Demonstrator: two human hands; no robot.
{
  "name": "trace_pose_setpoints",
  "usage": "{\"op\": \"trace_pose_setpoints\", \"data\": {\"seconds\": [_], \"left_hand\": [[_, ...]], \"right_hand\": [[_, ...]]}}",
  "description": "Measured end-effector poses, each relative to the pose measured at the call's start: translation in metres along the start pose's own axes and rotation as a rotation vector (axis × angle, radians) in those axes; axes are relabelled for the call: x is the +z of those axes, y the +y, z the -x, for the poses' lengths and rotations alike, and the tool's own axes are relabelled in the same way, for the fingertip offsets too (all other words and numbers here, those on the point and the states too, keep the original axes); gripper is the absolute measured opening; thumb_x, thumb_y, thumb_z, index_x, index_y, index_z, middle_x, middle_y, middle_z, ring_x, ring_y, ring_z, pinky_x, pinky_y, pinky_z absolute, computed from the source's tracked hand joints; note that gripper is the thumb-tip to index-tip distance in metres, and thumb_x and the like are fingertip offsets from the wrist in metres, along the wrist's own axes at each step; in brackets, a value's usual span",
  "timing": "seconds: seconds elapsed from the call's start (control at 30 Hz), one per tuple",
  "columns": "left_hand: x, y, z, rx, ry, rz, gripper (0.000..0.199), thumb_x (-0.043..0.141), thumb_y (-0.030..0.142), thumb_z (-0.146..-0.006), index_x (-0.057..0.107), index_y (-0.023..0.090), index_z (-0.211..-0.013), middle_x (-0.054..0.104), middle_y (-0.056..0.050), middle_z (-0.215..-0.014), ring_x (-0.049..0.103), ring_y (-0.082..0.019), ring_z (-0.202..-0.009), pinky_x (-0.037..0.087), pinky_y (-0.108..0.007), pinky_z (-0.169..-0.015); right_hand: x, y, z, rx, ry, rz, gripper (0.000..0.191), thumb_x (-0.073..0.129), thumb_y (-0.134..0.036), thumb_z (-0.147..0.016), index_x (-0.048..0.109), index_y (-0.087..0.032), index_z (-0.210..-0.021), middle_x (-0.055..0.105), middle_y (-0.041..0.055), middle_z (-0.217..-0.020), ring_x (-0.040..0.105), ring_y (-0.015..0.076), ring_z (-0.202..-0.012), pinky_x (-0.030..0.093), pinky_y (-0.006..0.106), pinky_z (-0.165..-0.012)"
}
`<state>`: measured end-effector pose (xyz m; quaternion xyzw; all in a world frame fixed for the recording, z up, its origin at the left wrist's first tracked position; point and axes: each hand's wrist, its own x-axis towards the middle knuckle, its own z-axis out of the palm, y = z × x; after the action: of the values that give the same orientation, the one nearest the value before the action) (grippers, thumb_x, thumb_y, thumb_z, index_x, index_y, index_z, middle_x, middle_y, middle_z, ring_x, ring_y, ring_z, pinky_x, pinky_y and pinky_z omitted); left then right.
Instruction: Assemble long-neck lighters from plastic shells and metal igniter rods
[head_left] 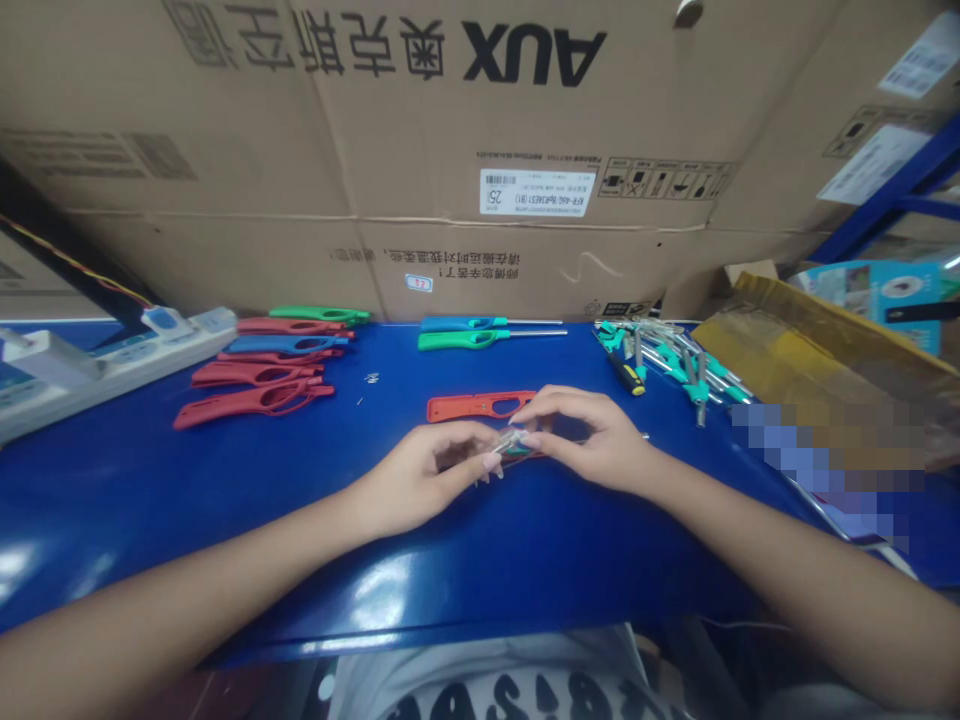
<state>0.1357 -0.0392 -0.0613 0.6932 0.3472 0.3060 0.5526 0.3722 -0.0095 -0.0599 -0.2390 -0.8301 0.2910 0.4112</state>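
Both hands meet over the blue table, pinching a small clear and metallic part (510,440) between them. My left hand (431,475) has thumb and fingers closed on its left end. From the right, my right hand (596,440) grips the other end, where a bit of teal shows. Just behind the hands lies an orange-red lighter shell (457,407), its right end hidden by my right fingers. Another reddish piece is partly visible beneath the hands. Farther back, a green lighter (457,340) and a blue lighter (450,324) lie with metal tubes pointing right.
Red, blue and green handle shells (255,402) lie at the left beside a white power strip (150,350). Teal-and-metal tube parts (694,370) and a yellow-black screwdriver (626,373) are piled at the right, near a taped carton (825,350). A large cardboard box (420,130) stands behind.
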Motion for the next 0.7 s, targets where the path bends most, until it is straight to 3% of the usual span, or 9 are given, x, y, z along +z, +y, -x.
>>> {"op": "trace_pose_setpoints", "data": {"seconds": [0.13,0.33,0.47,0.57,0.7], "left_hand": [[0.001,0.000,0.001,-0.016,0.003,-0.062,0.022,0.064,0.029,-0.093,0.070,0.012,-0.105,0.071,-0.005,-0.090,0.062,-0.015,-0.079,0.049,-0.026,-0.074],[-0.001,0.001,-0.001,-0.039,0.070,-0.023,0.022,0.064,0.032,-0.093,0.070,0.012,-0.101,0.069,-0.004,-0.086,0.060,-0.013,-0.075,0.049,-0.025,-0.073],[-0.005,0.001,-0.004,-0.101,0.121,0.038,0.027,0.065,0.039,-0.091,0.070,0.013,-0.097,0.066,-0.001,-0.078,0.057,-0.011,-0.067,0.047,-0.024,-0.067],[-0.007,0.001,-0.006,-0.156,0.171,0.065,0.031,0.066,0.044,-0.088,0.069,0.013,-0.092,0.062,0.002,-0.069,0.054,-0.011,-0.062,0.044,-0.024,-0.063],[-0.008,-0.001,-0.007,-0.192,0.225,0.099,0.033,0.066,0.046,-0.088,0.070,0.013,-0.091,0.057,0.003,-0.063,0.049,-0.010,-0.058,0.038,-0.023,-0.058]], "right_hand": [[0.001,-0.002,0.000,0.015,-0.035,-0.020,0.009,0.068,-0.021,-0.092,0.074,-0.018,-0.097,0.072,0.0058,-0.088,0.066,0.0144,-0.078,0.054,0.029,-0.073],[-0.001,0.001,0.000,0.132,0.024,0.074,0.015,0.056,-0.021,-0.097,0.070,-0.017,-0.099,0.069,0.0053,-0.090,0.063,0.0147,-0.079,0.051,0.030,-0.075],[-0.002,0.007,0.003,0.049,-0.184,0.182,0.015,0.064,-0.017,-0.090,0.069,-0.018,-0.103,0.066,0.0073,-0.102,0.062,0.0177,-0.093,0.050,0.033,-0.083],[0.000,0.008,0.006,-0.027,-0.367,0.331,0.015,0.067,-0.022,-0.090,0.070,-0.021,-0.105,0.062,0.0088,-0.112,0.059,0.0219,-0.106,0.047,0.039,-0.091],[0.001,0.006,0.006,-0.004,-0.371,0.304,0.009,0.061,-0.021,-0.095,0.070,-0.020,-0.095,0.060,0.0078,-0.110,0.059,0.0189,-0.101,0.047,0.035,-0.088]]}}
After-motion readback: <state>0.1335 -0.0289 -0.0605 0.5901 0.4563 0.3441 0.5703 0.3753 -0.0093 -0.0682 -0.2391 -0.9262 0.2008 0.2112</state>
